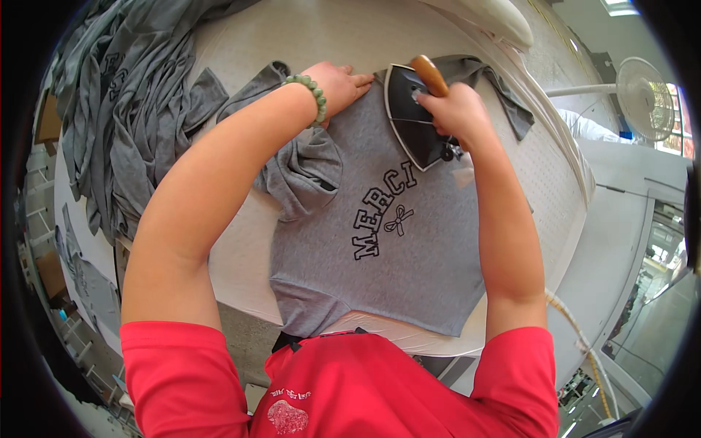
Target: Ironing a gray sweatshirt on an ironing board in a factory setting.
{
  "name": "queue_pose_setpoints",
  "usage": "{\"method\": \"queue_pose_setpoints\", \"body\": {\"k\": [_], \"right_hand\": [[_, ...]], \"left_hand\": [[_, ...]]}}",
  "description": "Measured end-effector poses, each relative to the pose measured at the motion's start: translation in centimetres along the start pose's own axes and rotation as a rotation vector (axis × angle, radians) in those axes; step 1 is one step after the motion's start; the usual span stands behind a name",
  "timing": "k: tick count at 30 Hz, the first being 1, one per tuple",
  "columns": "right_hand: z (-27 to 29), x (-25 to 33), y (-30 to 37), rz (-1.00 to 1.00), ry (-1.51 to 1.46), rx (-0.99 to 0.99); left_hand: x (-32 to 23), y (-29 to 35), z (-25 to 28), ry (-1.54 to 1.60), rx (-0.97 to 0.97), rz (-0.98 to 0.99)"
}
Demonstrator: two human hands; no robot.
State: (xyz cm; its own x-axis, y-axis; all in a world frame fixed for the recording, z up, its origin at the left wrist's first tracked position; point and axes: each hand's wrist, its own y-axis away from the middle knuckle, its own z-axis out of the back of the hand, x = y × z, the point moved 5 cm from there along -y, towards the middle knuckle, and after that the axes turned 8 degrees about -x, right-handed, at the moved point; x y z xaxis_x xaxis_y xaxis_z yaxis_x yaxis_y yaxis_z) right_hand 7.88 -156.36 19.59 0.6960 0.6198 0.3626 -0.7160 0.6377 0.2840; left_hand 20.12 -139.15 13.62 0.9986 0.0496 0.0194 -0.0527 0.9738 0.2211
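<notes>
A grey T-shirt (431,248) with black outlined lettering and a small bow print is spread over the pale padded ironing table (241,248). My right hand (464,117) is wrapped round the wooden handle of a steam iron (404,102), whose black body with a pale edge rests on the shirt beyond the lettering. To its left, my left hand (337,84) lies with fingers stretched out on the far edge of the shirt, a green bead bracelet round the wrist. A bunched fold of grey cloth (303,171) lies below that wrist.
A large heap of grey shirts (146,95) covers the table's far left. A white padded arm (496,18) juts in over the far edge. At the right stand a white fan (644,98) and a pale cabinet; a hose (584,339) hangs by the near right edge.
</notes>
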Motion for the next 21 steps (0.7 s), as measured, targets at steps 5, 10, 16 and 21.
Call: {"method": "queue_pose_setpoints", "body": {"k": [5,10,16,21], "right_hand": [[0.3,-0.9,0.7,-0.188,-0.123,0.006],[-1.2,3.2,-1.9,-0.009,-0.049,0.029],[-5.4,8.9,-0.8,0.443,0.143,0.171],[-6.5,10.5,3.0,0.514,0.186,0.27]], "left_hand": [[-0.1,0.5,-0.1,0.001,-0.141,-0.025],[-1.0,2.8,-0.4,0.009,-0.21,0.005],[-1.8,10.5,-0.3,0.127,-0.527,0.179],[-9.4,20.1,1.4,0.254,-0.93,0.536]]}}
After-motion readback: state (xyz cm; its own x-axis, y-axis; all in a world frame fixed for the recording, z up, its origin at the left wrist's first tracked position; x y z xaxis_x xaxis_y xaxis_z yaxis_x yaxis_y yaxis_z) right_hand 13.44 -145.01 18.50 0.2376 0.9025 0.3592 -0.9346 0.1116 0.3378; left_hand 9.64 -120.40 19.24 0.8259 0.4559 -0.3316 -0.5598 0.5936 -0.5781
